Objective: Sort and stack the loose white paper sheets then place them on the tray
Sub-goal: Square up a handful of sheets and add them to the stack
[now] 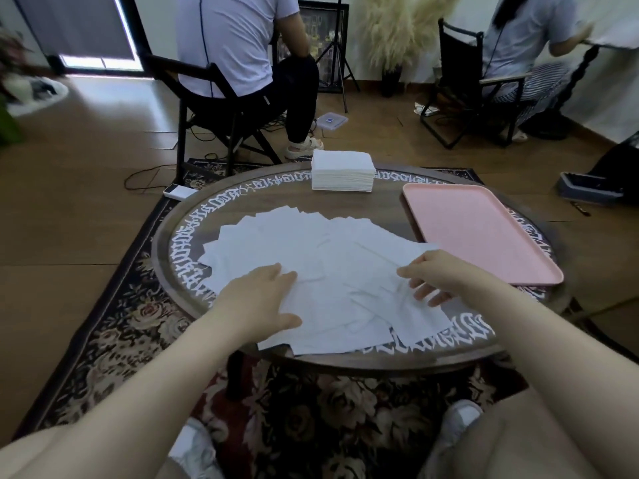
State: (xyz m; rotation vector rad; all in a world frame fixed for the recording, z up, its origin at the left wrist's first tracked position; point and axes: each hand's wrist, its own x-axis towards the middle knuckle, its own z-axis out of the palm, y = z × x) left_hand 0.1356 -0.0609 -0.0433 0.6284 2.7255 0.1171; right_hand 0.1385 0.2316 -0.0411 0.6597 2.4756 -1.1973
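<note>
Several loose white paper sheets (321,257) lie fanned and overlapping across the middle and near side of the round table (349,357). My left hand (257,299) rests flat on the left part of the spread, fingers straight and thumb out. My right hand (434,276) hovers over the right edge of the spread with its fingers loosely extended, touching or just above a sheet; I cannot tell which. The pink tray (484,236) sits bare on the right of the table. A neat stack of white sheets (343,174) stands at the table's far edge.
The table has a white ornamental band round its rim and stands on a patterned rug (114,326). Two people sit on black folding chairs (207,108) beyond it, backs turned. A white device (178,192) lies on the floor at the left. My knees are below the table's near edge.
</note>
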